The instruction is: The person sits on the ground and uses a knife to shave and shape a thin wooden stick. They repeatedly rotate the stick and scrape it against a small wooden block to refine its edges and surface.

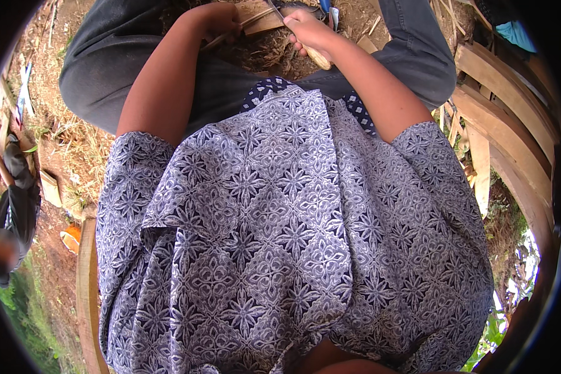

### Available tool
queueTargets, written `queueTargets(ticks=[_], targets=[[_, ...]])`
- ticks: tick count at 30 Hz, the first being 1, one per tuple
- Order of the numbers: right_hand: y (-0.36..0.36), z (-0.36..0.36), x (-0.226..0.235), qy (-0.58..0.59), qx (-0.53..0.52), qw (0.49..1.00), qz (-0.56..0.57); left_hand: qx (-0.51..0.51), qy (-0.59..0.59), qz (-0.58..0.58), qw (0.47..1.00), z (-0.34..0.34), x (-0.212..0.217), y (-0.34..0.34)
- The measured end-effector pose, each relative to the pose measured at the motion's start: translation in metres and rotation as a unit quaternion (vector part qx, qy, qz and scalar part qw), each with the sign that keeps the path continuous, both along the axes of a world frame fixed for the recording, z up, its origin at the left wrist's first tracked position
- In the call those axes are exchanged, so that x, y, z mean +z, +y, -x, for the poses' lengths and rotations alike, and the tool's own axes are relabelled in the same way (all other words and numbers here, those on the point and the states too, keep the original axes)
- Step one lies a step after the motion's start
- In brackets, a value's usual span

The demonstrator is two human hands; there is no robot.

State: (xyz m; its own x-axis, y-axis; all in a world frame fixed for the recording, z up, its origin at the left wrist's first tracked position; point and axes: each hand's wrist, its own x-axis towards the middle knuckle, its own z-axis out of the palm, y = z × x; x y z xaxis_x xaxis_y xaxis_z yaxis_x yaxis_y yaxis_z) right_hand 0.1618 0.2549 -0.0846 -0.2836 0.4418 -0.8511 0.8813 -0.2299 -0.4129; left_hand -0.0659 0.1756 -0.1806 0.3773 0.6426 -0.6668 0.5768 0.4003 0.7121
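At the top of the view, my right hand [306, 31] is wrapped round a knife with a pale wooden handle [318, 58]. Its narrow metal blade [274, 10] points up and to the left, past the fingers. My left hand [221, 20] is closed on a thin wooden strip [255, 18], its fingers partly hidden by the wrist and shadow. One end of the strip sticks out below this hand, while the other reaches toward the blade. Behind the strip lies a flat wooden board [265, 26]. Whether blade and strip touch, I cannot tell.
My legs in dark trousers [100, 75] frame the work on both sides. Shavings and dry straw [265, 56] cover the ground between them. Long wooden planks [505, 124] are stacked at the right. Another person [12, 206] is at the far left, near an orange object [70, 239].
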Motion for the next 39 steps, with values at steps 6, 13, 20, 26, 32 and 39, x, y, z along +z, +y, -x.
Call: queueTargets(ticks=[6,13,20,26,32,39], targets=[[0.007,-0.008,-0.010,0.003,0.010,1.000,0.003,0.002,-0.011,-0.016,1.000,-0.001,0.006,0.001],[0.010,-0.006,-0.005,-0.016,0.029,0.999,0.006,0.002,0.061,0.048,0.997,-0.007,0.048,0.005],[0.017,-0.004,-0.012,-0.039,0.018,0.999,0.017,-0.113,0.179,-0.160,0.964,-0.022,0.005,0.005],[0.026,0.002,-0.028,-0.053,0.037,0.997,0.046,-0.116,0.232,-0.201,0.945,-0.032,0.010,0.001],[0.021,0.004,-0.027,-0.052,0.043,0.998,0.018,-0.120,0.236,-0.158,0.951,-0.031,0.024,0.001],[0.010,0.003,-0.018,-0.040,0.027,0.998,-0.027,-0.058,0.185,-0.173,0.966,-0.026,0.012,-0.004]])
